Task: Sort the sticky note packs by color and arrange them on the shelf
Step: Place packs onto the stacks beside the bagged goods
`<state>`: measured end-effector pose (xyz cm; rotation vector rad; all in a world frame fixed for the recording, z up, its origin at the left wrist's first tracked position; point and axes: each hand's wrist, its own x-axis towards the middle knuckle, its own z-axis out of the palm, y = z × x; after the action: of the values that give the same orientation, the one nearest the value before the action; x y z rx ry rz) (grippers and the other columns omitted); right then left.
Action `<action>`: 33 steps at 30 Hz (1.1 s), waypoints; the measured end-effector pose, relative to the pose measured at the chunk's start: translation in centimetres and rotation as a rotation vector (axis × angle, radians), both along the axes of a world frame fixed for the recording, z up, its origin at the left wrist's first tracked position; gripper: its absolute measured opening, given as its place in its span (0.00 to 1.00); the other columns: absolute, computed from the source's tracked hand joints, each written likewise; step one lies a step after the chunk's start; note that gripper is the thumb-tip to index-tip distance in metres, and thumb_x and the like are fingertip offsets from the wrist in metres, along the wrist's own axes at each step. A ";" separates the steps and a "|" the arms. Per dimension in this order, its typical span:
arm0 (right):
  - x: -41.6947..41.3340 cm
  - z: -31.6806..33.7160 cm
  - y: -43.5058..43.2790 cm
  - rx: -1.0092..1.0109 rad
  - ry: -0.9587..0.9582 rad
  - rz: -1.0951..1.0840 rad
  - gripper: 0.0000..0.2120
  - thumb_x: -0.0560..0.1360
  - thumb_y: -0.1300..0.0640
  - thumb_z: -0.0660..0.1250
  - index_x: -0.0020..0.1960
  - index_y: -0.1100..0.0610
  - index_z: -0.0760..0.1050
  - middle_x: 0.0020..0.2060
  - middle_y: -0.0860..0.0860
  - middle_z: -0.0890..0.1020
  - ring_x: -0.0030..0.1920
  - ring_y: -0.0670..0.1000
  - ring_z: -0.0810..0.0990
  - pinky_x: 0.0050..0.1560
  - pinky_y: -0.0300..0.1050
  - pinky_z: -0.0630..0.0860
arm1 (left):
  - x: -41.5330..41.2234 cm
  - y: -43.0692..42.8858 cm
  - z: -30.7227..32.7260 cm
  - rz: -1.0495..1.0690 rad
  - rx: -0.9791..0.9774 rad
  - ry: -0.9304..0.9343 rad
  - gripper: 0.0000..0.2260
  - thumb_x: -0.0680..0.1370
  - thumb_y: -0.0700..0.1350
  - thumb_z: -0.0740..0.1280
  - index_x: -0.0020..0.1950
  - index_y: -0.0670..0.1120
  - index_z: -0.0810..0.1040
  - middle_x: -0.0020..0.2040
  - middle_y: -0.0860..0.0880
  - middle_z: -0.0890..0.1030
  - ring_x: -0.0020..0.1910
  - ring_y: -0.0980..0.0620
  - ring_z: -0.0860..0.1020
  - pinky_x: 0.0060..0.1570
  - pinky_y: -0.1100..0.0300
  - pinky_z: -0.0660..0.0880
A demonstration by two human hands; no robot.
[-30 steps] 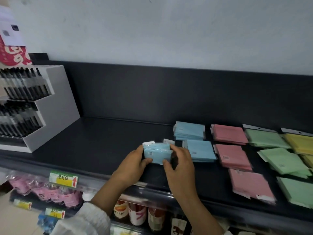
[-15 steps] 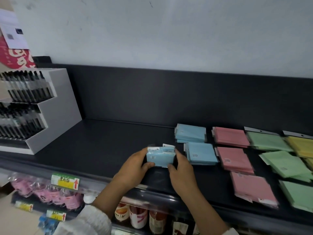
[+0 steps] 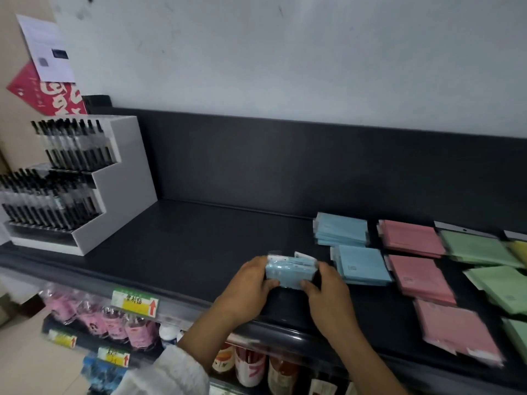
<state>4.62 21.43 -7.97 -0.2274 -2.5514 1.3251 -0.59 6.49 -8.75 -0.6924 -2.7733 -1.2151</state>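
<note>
The left hand [image 3: 248, 286] curls round the left end of a small bundle of light-blue sticky note packs in clear wrappers [image 3: 289, 273], thumb on its near face and the other fingers hidden behind it. The right hand [image 3: 328, 292] grips the right end the same way, so the bundle is pinched on edge between the two. It sits just above the front edge of the dark grey shelf [image 3: 199, 243], about midway along; whether its lower edge touches the shelf cannot be told. Just to its right lies a flat stack of blue packs [image 3: 362, 265], and behind that, nearer the shelf's back wall, a second blue stack [image 3: 340, 229]. Next to the right come three pink stacks in a column, at the back [image 3: 410, 238], the middle [image 3: 419, 276] and near the front edge [image 3: 456, 329]. Beyond them, towards the right end, green packs [image 3: 476, 246] lie loosely overlapped, with a yellow pack [image 3: 520, 249] at the frame's edge. At the shelf's left end stands a white stepped display of black pens [image 3: 122, 178]. A green-and-yellow price label [image 3: 135, 300] hangs on the front rail, with pink packets [image 3: 94, 312] and bottles [image 3: 251, 366] on the levels below.
</note>
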 end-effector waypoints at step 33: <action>-9.0 0.7 -25.8 -0.156 -0.162 -0.058 0.12 0.77 0.53 0.63 0.59 0.55 0.75 0.49 0.49 0.80 0.47 0.48 0.80 0.46 0.45 0.79 | -9.5 -27.7 1.6 -0.094 0.061 -0.314 0.17 0.77 0.51 0.65 0.66 0.58 0.71 0.53 0.57 0.80 0.50 0.61 0.77 0.47 0.67 0.72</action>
<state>-4.39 -4.39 -7.23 -0.4529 -2.5486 1.5430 -10.11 -21.17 -7.11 -0.6886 -2.9609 -1.5429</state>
